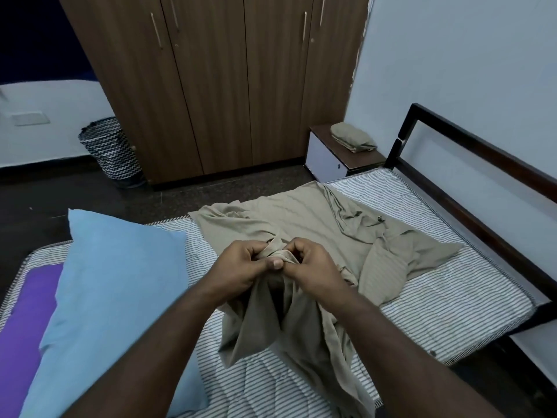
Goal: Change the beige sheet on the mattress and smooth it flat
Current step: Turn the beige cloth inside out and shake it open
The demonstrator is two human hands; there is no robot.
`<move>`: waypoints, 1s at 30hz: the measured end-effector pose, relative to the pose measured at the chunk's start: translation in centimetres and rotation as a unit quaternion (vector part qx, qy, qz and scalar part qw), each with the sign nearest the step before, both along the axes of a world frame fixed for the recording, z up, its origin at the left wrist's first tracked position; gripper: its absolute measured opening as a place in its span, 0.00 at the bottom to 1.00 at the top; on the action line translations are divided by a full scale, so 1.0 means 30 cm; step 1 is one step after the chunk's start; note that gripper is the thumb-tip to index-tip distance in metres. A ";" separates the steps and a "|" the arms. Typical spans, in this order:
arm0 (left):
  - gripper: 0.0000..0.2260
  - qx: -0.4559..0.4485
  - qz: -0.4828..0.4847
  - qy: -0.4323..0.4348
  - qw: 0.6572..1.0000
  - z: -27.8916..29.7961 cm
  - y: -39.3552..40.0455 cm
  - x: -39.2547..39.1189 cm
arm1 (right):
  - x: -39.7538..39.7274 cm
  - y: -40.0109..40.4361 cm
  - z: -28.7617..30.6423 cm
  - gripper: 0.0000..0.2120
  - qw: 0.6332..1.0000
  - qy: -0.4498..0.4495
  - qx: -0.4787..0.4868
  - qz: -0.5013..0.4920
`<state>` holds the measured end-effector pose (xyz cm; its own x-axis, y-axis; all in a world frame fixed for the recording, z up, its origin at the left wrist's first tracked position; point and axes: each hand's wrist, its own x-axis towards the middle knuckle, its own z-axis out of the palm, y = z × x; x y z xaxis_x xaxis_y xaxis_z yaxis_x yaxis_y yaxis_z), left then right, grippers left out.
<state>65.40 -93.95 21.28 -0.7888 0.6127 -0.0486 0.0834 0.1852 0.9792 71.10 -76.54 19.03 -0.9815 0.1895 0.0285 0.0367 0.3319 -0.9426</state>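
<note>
Gripping one bunched edge of beige sheet (301, 218) in both left hand (244, 263) and right hand (310, 267), side by side; rest trailing far-right across striped mattress (452, 297).

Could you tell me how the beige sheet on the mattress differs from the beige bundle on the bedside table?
The beige sheet lies loose and crumpled across the striped mattress; the beige bundle is folded into a compact stack on the bedside table. The sheet is gripped by the left hand and right hand; the bundle lies untouched. Spread out, the sheet covers far more area. Both look the same dull beige.
</note>
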 end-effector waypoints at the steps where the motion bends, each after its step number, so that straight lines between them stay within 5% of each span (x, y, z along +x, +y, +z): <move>1: 0.07 -0.010 -0.007 0.014 1.000 0.004 0.006 -0.004 | 0.005 0.000 -0.014 0.11 0.999 0.012 -0.031 0.005; 6: 0.15 -0.016 0.049 0.073 0.996 0.006 0.035 0.000 | 0.048 0.028 -0.075 0.10 0.981 -0.014 -0.189 0.050; 9: 0.17 -0.011 0.120 0.079 0.990 0.006 0.015 -0.022 | 0.088 0.081 -0.151 0.12 0.991 -0.078 -0.074 0.081; 12: 0.12 0.051 0.195 0.021 0.979 0.014 -0.011 -0.035 | 0.136 0.157 -0.243 0.06 0.973 -0.153 0.155 0.075; 14: 0.09 0.110 0.243 -0.044 0.963 0.028 -0.035 -0.047 | 0.170 0.210 -0.290 0.02 0.957 -0.176 0.228 0.036; 17: 0.08 0.152 0.299 -0.094 0.937 0.032 -0.091 -0.088 | 0.200 0.290 -0.316 0.09 0.947 -0.168 0.253 -0.107; 21: 0.13 0.092 0.368 -0.109 0.919 -0.001 -0.172 -0.127 | 0.147 0.314 -0.179 0.04 0.957 -0.062 0.110 -0.260; 26: 0.14 -0.029 0.407 0.023 0.913 0.035 -0.159 -0.131 | 0.064 0.174 0.089 0.11 0.998 0.008 0.055 0.042; 30: 0.11 -0.003 0.277 0.057 0.959 0.083 -0.040 -0.050 | 0.028 0.050 0.121 0.06 0.980 -0.046 0.052 0.186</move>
